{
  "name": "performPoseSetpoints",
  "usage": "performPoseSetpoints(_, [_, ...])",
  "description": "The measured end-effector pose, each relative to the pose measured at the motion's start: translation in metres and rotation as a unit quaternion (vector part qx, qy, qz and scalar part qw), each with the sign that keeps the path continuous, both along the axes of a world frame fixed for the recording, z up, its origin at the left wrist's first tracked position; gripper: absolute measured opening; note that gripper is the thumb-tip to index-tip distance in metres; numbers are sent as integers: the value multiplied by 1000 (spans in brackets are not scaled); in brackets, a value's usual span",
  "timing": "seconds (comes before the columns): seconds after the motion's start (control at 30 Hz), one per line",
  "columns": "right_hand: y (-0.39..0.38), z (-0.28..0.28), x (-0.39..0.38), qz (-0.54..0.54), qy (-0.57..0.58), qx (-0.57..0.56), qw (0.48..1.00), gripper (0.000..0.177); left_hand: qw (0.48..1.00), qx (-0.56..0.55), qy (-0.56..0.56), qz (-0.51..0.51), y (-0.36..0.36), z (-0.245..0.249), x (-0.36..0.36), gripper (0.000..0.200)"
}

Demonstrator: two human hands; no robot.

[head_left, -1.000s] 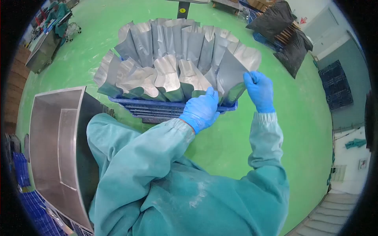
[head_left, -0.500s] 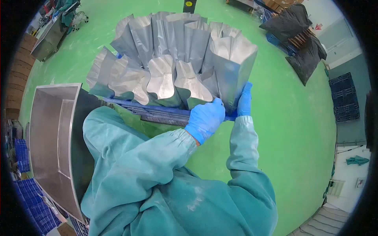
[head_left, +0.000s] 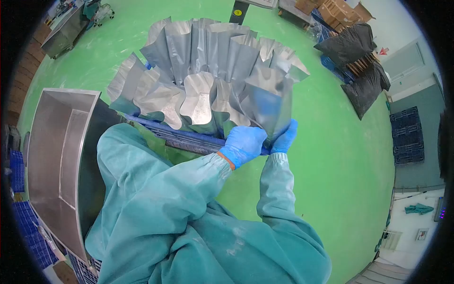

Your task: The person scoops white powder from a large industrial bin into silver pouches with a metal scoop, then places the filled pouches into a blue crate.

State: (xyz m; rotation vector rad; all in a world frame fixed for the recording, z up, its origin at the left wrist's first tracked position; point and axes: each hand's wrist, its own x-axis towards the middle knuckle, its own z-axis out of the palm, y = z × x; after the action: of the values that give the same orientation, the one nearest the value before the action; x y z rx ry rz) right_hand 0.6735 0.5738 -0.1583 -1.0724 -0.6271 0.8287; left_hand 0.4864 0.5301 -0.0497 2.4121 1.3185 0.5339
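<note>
Both hands gloved in blue, teal sleeves cuffed at the wrists; near right end of a blue crate [head_left: 175, 136] being worked at. The crate is packed with upright silver-grey bags [head_left: 201, 97], mouths mostly spread and turned upward, inner faces pale.

Corner bag [head_left: 276, 90]: located at the near right of the cluster, upright, its walls partly blurred, its lower part flanked by the hands.

Left hand [head_left: 243, 144]: placed just left of the corner bag's base, above the crate's near rim. Fingers curled tight, closed on a foil edge; to which bag that edge belongs cannot be told.

Right hand [head_left: 284, 138]: laid against the lower right side of the corner bag, fingers pointed upward along it. Thumb hidden; whether foil is gripped cannot be told.

Surroundings: a deep metal bin [head_left: 68, 151] is stood at left, beside the person's knee [head_left: 120, 142]. Green floor [head_left: 345, 189] seen at right. Black sacks [head_left: 347, 45] are heaped at far right, near cardboard boxes [head_left: 338, 14]. A dark blue pallet [head_left: 406, 137] is propped against the right wall.
</note>
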Motion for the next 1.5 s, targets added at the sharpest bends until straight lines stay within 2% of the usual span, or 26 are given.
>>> performPoseSetpoints(0.03, [-3,0,3,30,94,17,995,30,999,37,-12,-3,-3,3,-1,11])
performPoseSetpoints(0.17, [-11,31,-5,-43,152,41,987,33,997,70,-30,16,-2,29,-15,11])
performPoseSetpoints(0.2, [-12,25,2,-64,-10,0,998,34,993,97,-56,25,2,35,-18,10])
performPoseSetpoints(0.23, [-14,17,14,-82,-172,-42,981,37,989,121,-82,34,5,40,-20,8])
performPoseSetpoints(0.27, [-16,0,46,-12,-249,-119,961,37,989,126,-81,17,6,45,-20,8])
performPoseSetpoints(0.3, [-22,3,49,-14,-248,-120,961,37,989,125,-81,15,4,43,-19,8])
performPoseSetpoints(0.33, [-24,7,50,2,-404,-169,899,37,993,108,-52,-5,3,41,-19,9])
performPoseSetpoints(0.37, [-22,12,49,18,-548,-211,809,37,995,90,-24,-24,4,38,-20,10])
performPoseSetpoints(0.4, [-22,16,45,19,-548,-211,810,37,995,90,-23,-23,5,34,-20,10])
performPoseSetpoints(0.47, [-26,21,35,15,-510,-159,845,38,995,88,-35,-32,4,26,-17,11])
performPoseSetpoints(0.57, [-28,28,32,8,-459,-79,885,40,993,85,-58,-49,-5,38,-29,10])
performPoseSetpoints(0.6, [-25,24,35,10,-461,-84,883,40,994,80,-60,-48,-4,39,-28,10])
performPoseSetpoints(0.67, [-27,13,44,56,-558,-186,807,42,992,101,-67,-44,-9,39,-23,9])
performPoseSetpoints(0.8, [-12,22,31,25,-577,-202,791,40,997,63,-15,-42,-1,33,-20,9])
performPoseSetpoints(0.93, [-15,22,31,61,-578,-196,790,43,999,42,-6,-34,-5,26,-24,10])
performPoseSetpoints(1.0, [-17,29,27,38,-639,-323,698,44,998,56,-12,-24,-2,28,-21,12])
performPoseSetpoints(1.03, [-16,35,24,33,-640,-316,699,44,998,64,-13,-22,0,29,-20,12])
performPoseSetpoints(1.1, [-19,46,14,41,-723,-388,570,46,997,29,59,-33,0,32,-21,12])
performPoseSetpoints(1.13, [-21,52,9,32,-724,-383,573,46,997,39,57,-33,-3,33,-23,12])
performPoseSetpoints(1.2, [-14,62,3,48,-650,-404,641,42,995,1,98,-33,-9,38,-25,16])
performPoseSetpoints(1.23, [-8,49,18,42,-656,-392,643,42,995,13,94,-25,-13,42,-31,16])
performPoseSetpoints(1.3, [2,8,62,24,-523,-165,836,39,999,24,31,-29,-24,45,-53,21])
performPoseSetpoints(1.37, [-18,70,43,-80,-372,2,925,43,999,30,-14,-40,-31,58,-84,25])
performPoseSetpoints(1.4, [-34,106,22,-80,-371,3,925,43,995,59,-77,-32,-38,63,-99,25])
performPoseSetpoints(1.47, [-68,168,-17,-94,-519,71,847,51,979,97,-179,-29,-50,67,-128,28])
performPoseSetpoints(1.5, [-74,184,-26,-100,-517,69,847,51,976,103,-193,-10,-55,72,-144,27])
